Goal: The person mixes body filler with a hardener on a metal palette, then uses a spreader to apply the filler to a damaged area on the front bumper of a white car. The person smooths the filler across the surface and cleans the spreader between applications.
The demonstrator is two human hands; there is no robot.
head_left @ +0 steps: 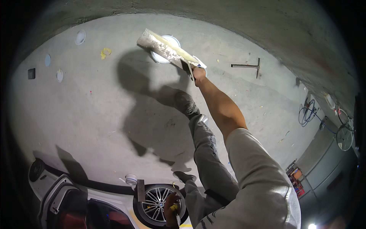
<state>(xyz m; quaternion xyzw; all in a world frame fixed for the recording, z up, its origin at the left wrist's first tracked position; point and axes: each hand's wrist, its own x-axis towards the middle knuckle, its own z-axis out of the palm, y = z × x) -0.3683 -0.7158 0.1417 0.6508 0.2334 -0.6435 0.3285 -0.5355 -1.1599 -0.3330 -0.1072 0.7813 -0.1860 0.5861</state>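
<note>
My right hand (199,75) is closed on a long, wide plastering blade (160,47) smeared with pale putty, held out over a white round bucket (165,57), which it partly hides. At the bottom, my left hand (170,210) is closed around a yellow-handled tool (176,209), with a car's spoked wheel (155,198) behind it in the picture; the tool's far end is hard to make out. My grey-trousered legs and shoes (185,103) stand on the concrete floor below.
A T-shaped metal tool (246,66) lies at the right, near coiled blue hose (307,114). Round lids (80,37) and yellow scraps (105,52) are at the upper left. A white car (110,210) fills the lower left. A concrete wall (267,23) curves along the top and right.
</note>
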